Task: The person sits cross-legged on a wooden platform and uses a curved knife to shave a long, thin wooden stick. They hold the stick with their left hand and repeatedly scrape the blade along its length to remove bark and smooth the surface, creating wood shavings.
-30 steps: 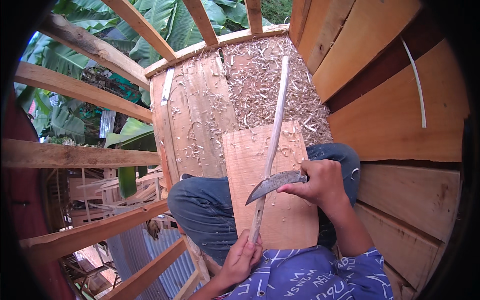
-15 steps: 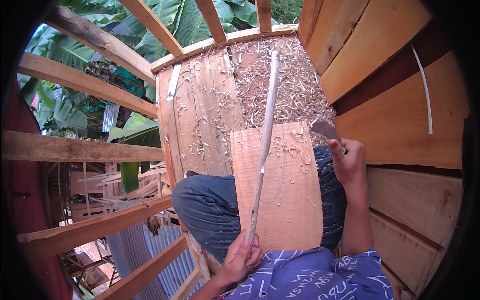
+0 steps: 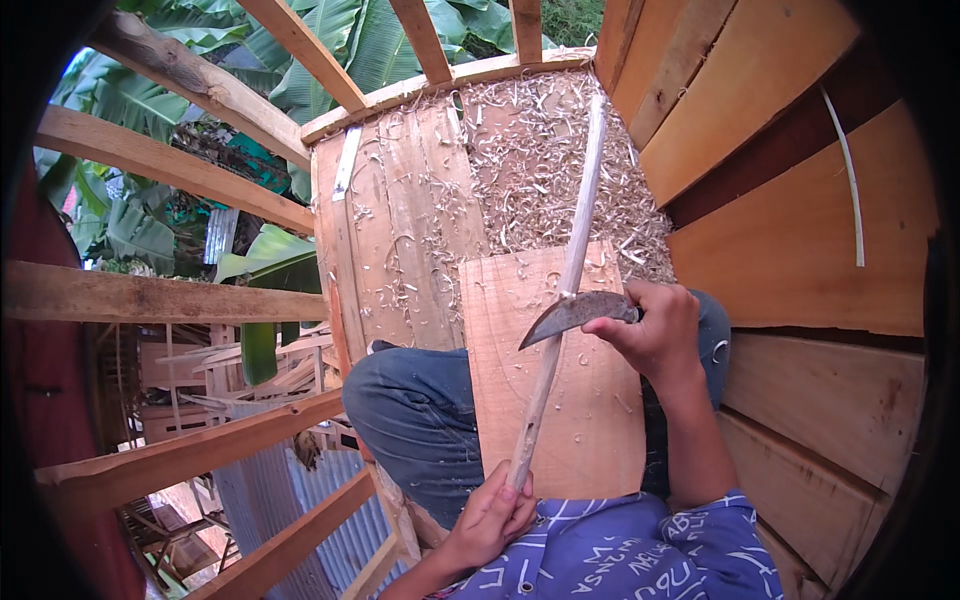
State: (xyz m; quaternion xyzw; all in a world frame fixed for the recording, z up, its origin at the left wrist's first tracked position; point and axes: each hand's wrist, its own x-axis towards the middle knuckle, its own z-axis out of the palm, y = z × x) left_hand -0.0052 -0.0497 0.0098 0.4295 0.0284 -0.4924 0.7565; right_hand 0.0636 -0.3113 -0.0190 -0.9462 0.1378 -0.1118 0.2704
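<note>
Long pale stick (image 3: 563,300) lies lengthwise over a flat board (image 3: 555,400) resting on the knees, its far end out over the plank floor (image 3: 400,220). Left hand (image 3: 492,520) has its fingers closed round the near end of the stick; right hand (image 3: 655,335) grips the handle of a curved knife (image 3: 570,313), blade set across the stick about midway along. Stick reads pale and stripped along most of its visible length, so shaving looks well advanced (near end inside the left fist cannot be judged). Thick heap of wood shavings (image 3: 540,160) on the floor supports that. Remaining, by judgement: smoothing passes from mid-stick, and the gripped end
</note>
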